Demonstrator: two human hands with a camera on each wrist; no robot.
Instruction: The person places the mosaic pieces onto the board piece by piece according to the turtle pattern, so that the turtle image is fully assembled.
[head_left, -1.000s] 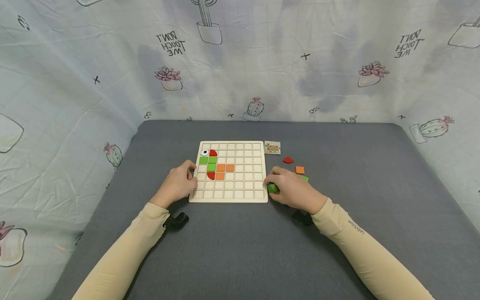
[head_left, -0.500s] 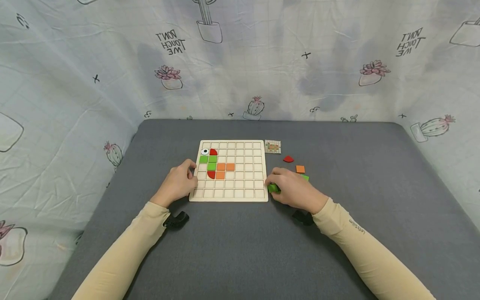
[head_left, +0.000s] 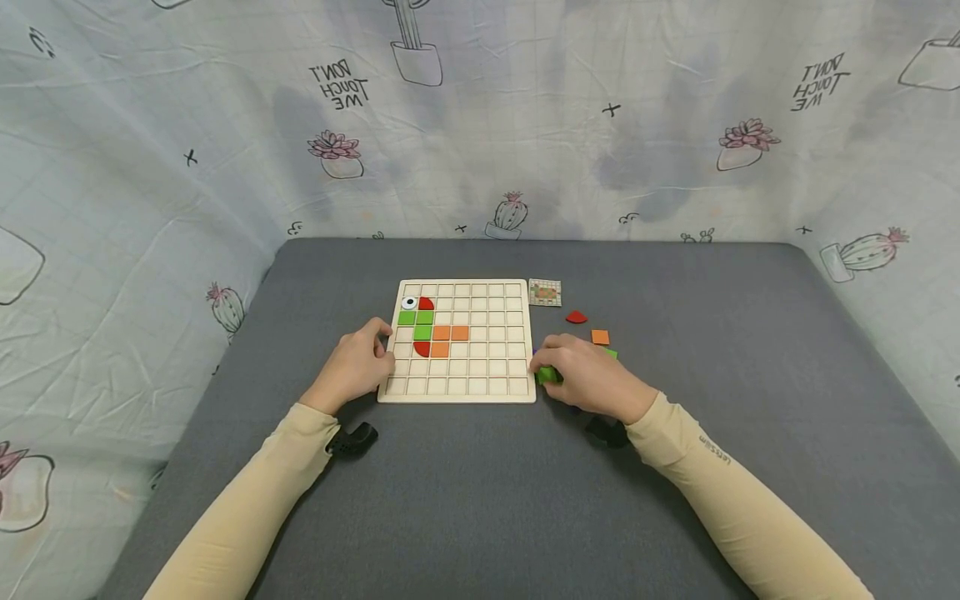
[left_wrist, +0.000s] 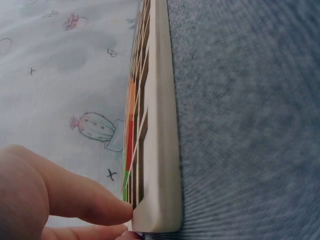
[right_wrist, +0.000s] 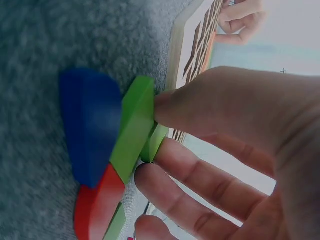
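Observation:
At the left edge of a pale wooden grid board (head_left: 495,367), my left hand (head_left: 351,367) rests its thumb and fingertips against the rim. The board bears green squares (head_left: 423,332), orange squares (head_left: 441,333), red rounded pieces (head_left: 422,349) and a white eye piece (head_left: 408,302). Just off the right edge, my right hand (head_left: 588,377) pinches a small green block (right_wrist: 153,143) between thumb and fingers. Another green block (right_wrist: 134,130) lies against the thumb tip. Beside it are a blue rounded block (right_wrist: 90,122) and a red block (right_wrist: 101,202).
A small pattern card (head_left: 545,292) lies by the board's upper right corner. To the right are a red piece (head_left: 576,317), an orange square (head_left: 600,337) and a green piece (head_left: 612,354) partly behind the right hand. Grey cloth (head_left: 465,500) covers the table.
Both hands stay almost in place. The right fingers shift slightly about the green block; the pieces on the board have not moved.

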